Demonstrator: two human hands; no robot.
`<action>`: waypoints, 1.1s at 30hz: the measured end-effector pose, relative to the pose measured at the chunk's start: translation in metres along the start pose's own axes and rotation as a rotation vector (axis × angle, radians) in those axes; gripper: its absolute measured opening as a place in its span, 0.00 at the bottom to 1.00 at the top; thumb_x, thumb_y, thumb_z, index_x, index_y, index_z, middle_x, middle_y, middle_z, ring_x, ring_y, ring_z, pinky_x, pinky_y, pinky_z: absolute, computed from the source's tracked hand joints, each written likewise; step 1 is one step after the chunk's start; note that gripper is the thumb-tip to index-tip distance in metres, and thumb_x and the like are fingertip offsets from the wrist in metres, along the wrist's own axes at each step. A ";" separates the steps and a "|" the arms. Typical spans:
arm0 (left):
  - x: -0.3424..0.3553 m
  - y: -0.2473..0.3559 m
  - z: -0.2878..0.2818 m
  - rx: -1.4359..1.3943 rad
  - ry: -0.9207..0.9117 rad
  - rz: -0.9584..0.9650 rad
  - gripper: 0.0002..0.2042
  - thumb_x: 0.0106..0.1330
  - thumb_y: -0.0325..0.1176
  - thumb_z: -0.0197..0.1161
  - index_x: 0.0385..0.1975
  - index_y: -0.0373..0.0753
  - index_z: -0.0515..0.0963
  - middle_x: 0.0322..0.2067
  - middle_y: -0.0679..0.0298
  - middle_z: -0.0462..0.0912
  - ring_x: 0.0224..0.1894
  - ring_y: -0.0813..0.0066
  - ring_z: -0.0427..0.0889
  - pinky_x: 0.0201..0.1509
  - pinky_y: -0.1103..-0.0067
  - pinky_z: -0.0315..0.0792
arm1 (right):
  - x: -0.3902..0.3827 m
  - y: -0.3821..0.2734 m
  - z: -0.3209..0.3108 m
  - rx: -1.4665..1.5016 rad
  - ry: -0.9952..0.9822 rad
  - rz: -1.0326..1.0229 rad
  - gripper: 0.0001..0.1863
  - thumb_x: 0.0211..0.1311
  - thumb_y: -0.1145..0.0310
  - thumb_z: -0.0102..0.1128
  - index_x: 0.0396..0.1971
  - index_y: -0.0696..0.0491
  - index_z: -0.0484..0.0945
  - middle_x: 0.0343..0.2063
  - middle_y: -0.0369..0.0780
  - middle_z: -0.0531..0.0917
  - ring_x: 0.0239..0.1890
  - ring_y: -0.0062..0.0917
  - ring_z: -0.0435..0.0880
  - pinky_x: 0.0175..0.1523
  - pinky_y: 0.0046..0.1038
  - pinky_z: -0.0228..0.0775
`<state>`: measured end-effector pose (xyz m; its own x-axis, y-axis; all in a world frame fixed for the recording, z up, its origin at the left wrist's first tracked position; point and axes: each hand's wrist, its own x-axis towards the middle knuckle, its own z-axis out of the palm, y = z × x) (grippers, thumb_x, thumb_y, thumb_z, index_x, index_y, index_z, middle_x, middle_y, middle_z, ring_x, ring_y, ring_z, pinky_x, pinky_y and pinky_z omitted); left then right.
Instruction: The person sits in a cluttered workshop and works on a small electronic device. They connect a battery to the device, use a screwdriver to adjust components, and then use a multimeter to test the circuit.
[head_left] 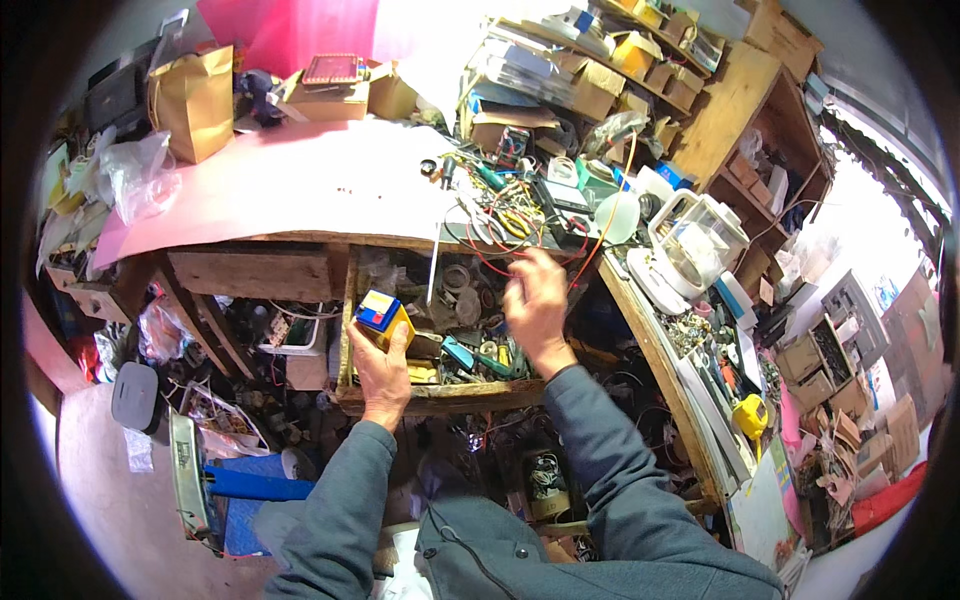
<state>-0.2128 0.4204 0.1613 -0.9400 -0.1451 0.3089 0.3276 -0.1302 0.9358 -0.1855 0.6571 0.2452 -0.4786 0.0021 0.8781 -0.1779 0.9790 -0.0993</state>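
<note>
Blue-and-yellow box [380,312] in your left hand [382,372], by the open drawer's [455,399] left end
You've got fingers and thumb wrapped round it, a bit left of centre in the frame. Your right hand [540,308] is just right of centre, fingers half curled near the red wires [484,258]; can't tell if it's pinching anything.

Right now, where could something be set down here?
The pink sheet is mostly bare between the plastic bag, the cardboard box behind, and the tangled wires and tools. That tangle and the open drawer are crowded.
</note>
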 end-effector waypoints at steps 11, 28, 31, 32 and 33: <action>-0.002 -0.001 0.006 0.002 -0.010 0.038 0.26 0.71 0.35 0.70 0.62 0.33 0.65 0.49 0.51 0.80 0.52 0.60 0.81 0.60 0.67 0.73 | 0.119 0.228 0.005 -0.556 -0.573 0.043 0.14 0.66 0.64 0.57 0.32 0.58 0.87 0.35 0.52 0.87 0.41 0.48 0.87 0.47 0.45 0.78; -0.003 0.010 -0.001 0.105 -0.050 0.036 0.25 0.71 0.37 0.70 0.59 0.32 0.67 0.49 0.54 0.79 0.51 0.64 0.79 0.59 0.69 0.73 | 0.133 0.165 0.005 -0.420 -0.463 0.610 0.38 0.44 0.35 0.79 0.36 0.60 0.89 0.36 0.52 0.90 0.41 0.43 0.91 0.47 0.39 0.84; -0.001 0.004 -0.001 0.081 -0.048 0.043 0.25 0.71 0.35 0.70 0.59 0.34 0.66 0.49 0.54 0.79 0.52 0.64 0.80 0.60 0.68 0.73 | 0.124 0.168 0.012 -0.380 -0.393 0.594 0.41 0.44 0.35 0.80 0.34 0.65 0.87 0.35 0.57 0.89 0.41 0.46 0.91 0.47 0.40 0.83; -0.002 0.004 -0.002 0.065 -0.037 0.038 0.24 0.70 0.34 0.71 0.59 0.34 0.67 0.49 0.53 0.80 0.52 0.63 0.80 0.60 0.68 0.73 | 0.122 0.166 0.014 -0.359 -0.387 0.577 0.41 0.45 0.35 0.79 0.33 0.66 0.87 0.34 0.57 0.88 0.41 0.46 0.91 0.47 0.41 0.82; -0.002 0.003 -0.002 0.049 -0.027 0.033 0.24 0.69 0.32 0.71 0.60 0.34 0.67 0.49 0.53 0.80 0.51 0.63 0.81 0.60 0.67 0.74 | 0.121 0.164 0.015 -0.337 -0.381 0.560 0.41 0.45 0.34 0.79 0.32 0.66 0.87 0.34 0.57 0.88 0.41 0.46 0.91 0.47 0.41 0.82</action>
<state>-0.2096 0.4183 0.1631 -0.9312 -0.1223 0.3434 0.3539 -0.0778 0.9320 -0.2851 0.8148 0.3279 -0.6953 0.5069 0.5094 0.4223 0.8618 -0.2811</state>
